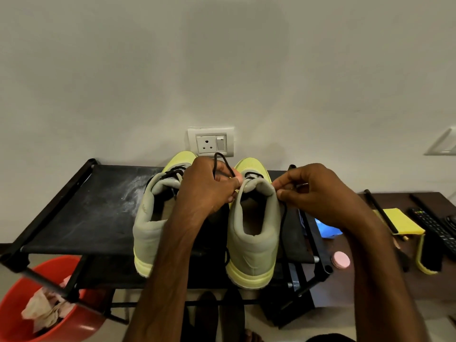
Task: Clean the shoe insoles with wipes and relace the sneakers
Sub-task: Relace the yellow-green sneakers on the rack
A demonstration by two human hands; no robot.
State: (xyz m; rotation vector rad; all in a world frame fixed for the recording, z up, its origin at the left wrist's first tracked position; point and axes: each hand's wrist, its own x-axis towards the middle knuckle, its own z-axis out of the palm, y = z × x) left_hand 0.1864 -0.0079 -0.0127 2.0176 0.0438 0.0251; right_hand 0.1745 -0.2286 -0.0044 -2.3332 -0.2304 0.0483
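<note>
black rack (81, 206) bears sneakers (254, 233); both hands (207, 191) pinch lace (223, 161).

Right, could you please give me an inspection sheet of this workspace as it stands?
Surface: black shoe rack top, white dusty smear on its left half.
Job's things: left sneaker and right sneaker stand side by side, heels toward the camera; black lace ends hang beside the right one.
Clutter: red bucket with crumpled wipes; remote control, pink disc on the side table.
Fingers: left hand and right hand each pinch the lace.
Cables: nothing seen.
Surroundings: wall socket on a plain wall.
</note>
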